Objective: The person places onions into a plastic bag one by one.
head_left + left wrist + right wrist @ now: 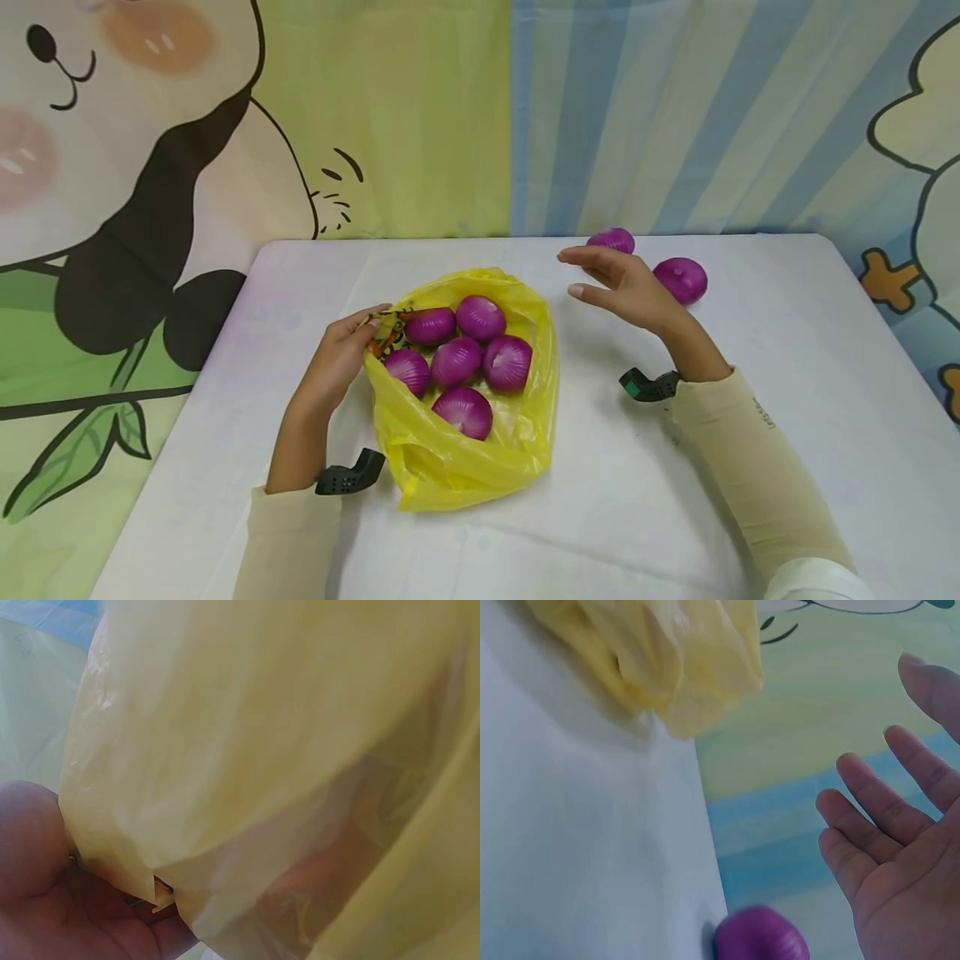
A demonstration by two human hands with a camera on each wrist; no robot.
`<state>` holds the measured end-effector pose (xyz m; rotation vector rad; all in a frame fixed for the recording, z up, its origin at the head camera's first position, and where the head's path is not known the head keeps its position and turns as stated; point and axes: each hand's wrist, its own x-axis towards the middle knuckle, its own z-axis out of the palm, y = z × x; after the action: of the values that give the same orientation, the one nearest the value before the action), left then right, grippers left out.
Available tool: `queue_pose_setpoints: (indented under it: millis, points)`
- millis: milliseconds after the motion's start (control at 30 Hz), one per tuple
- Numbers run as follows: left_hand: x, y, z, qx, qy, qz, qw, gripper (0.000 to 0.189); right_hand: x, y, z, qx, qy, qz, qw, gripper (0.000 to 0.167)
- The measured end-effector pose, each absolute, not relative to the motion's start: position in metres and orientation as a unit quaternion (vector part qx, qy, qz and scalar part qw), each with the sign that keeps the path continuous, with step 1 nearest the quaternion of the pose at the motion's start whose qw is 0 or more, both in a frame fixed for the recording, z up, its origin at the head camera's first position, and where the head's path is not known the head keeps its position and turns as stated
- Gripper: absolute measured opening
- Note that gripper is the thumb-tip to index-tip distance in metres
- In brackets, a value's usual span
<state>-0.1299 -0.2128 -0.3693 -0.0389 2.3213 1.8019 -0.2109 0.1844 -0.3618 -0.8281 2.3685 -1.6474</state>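
A yellow plastic bag (461,475) lies with its mouth spread on the white table, and several red onions (457,362) sit inside it. My left hand (333,362) pinches the bag's left rim between thumb and fingers; in the left wrist view the yellow plastic (202,750) fills most of the picture above the hand (67,915). To the right of the bag, my right hand (630,292) is raised over the table, holding nothing. Its fingers spread loosely in the right wrist view. Two more red onions lie beyond it, one at the back edge (613,240), one closer (681,281).
The white table (600,517) ends at a back edge against a printed cloth (420,117) with cartoon figures and stripes. A black wrist camera (351,473) sits on the left wrist, another camera (648,386) on the right.
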Motion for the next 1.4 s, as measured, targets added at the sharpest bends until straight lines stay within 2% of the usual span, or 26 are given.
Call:
queue_pose_setpoints:
  millis: [400, 767, 900, 1100, 1400]
  points:
    - [-0.131, -0.212, -0.370, -0.013, 0.785, 0.611, 0.098, 0.043, -0.208, 0.248, -0.368, -0.217, 0.825, -0.516, 0.071, 0.048]
    - [-0.132, -0.212, -0.371, -0.015, 0.787, 0.609, 0.099, 0.043, -0.209, 0.319, -0.381, -0.135, 0.754, -0.640, -0.053, 0.045]
    - [-0.132, -0.212, -0.371, -0.014, 0.786, 0.610, 0.099, 0.043, -0.211, 0.333, -0.384, -0.072, 0.787, -0.608, -0.074, 0.046]
    - [-0.131, -0.213, -0.371, -0.018, 0.786, 0.610, 0.100, 0.043, -0.220, 0.349, -0.394, 0.011, 0.841, -0.540, -0.019, 0.067]
    - [-0.130, -0.214, -0.370, -0.017, 0.785, 0.611, 0.100, 0.043, -0.231, 0.350, -0.408, -0.004, 0.841, -0.536, 0.070, 0.092]
